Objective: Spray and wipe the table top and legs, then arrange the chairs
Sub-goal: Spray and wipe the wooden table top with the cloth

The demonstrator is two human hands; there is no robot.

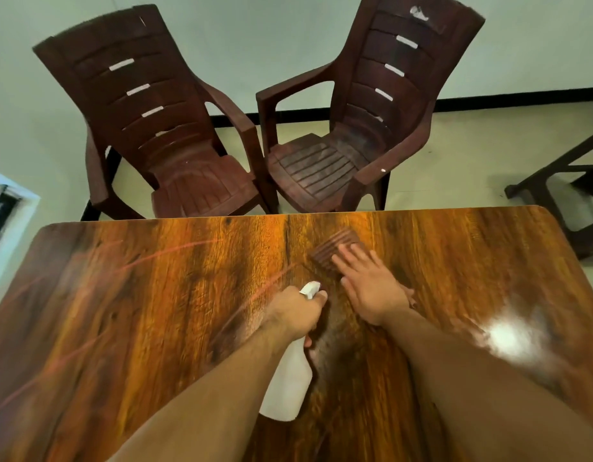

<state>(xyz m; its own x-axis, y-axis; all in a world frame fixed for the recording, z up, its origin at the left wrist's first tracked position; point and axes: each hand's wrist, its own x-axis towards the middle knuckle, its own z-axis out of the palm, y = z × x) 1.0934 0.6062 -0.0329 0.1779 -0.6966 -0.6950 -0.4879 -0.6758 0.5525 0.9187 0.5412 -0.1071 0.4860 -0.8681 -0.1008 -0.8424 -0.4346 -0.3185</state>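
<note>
Left hand [295, 311] curled round spray bottle [288, 385], right hand [371, 291] flat, fingers straight, pressing brown cloth [335, 248]

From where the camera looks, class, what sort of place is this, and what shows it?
Probably a dining room: a wooden table, two brown plastic chairs at its far side, a painted wall behind.

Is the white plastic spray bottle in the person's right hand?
No, the left hand grips the white plastic spray bottle, while the right hand presses flat on a brown ribbed cloth.
</note>
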